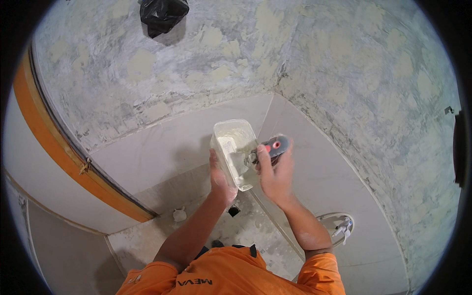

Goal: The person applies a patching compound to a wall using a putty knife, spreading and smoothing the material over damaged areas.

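My left hand point(220, 181) grips a translucent rectangular plastic tub point(222, 158) from its left side and lower end, with the thumb side against the wall. Pale filler paste point(235, 133) coats the tub's inside. A putty knife point(280, 145) with a grey and red handle sits in my closed right hand point(276, 176), at the tub's right edge. Its blade points left, over or into the tub; smeared paste and blur hide where the blade ends. Whitish residue covers the fingers of both hands.
Patchy, filler-covered wall point(206, 64) meets smooth pale panels point(314, 147) in a corner ahead. A black plastic bag-like cover point(163, 15) hangs high up. An orange door frame point(64, 137) stands left. An oval recess point(343, 227) with white fittings is at right, and a dusty floor point(162, 231) lies below.
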Demonstrator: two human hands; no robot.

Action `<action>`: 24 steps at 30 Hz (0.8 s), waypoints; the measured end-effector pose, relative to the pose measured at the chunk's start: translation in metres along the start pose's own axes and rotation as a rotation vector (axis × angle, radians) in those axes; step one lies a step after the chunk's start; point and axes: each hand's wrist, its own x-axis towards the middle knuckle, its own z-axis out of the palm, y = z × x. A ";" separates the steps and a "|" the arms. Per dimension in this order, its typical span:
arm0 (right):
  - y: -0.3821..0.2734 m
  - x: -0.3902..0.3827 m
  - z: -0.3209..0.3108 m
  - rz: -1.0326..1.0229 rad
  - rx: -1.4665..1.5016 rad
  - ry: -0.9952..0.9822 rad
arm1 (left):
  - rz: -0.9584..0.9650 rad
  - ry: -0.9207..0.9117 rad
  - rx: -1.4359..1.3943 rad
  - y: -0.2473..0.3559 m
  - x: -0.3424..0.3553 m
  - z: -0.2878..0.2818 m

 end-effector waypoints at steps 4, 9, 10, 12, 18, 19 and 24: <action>-0.007 0.012 -0.008 0.083 0.387 0.106 | -0.080 0.030 -0.070 0.010 -0.003 0.009; -0.015 0.002 -0.013 0.112 0.241 -0.133 | -0.001 -0.190 -0.041 0.014 0.005 -0.003; -0.012 0.004 -0.012 0.113 0.239 -0.131 | -0.004 -0.190 -0.042 0.014 0.005 -0.002; -0.008 0.013 -0.012 0.066 0.131 -0.117 | 0.077 -0.331 -0.022 0.017 0.002 0.013; -0.020 0.012 -0.015 -0.354 -0.276 -0.119 | -0.031 -0.251 -0.123 0.014 0.011 -0.010; -0.018 0.007 -0.011 -0.353 -0.268 -0.120 | -0.028 -0.247 -0.116 0.016 0.011 -0.013; -0.002 -0.004 0.008 -0.240 -0.175 -0.007 | -0.008 -0.233 -0.074 0.011 0.014 -0.012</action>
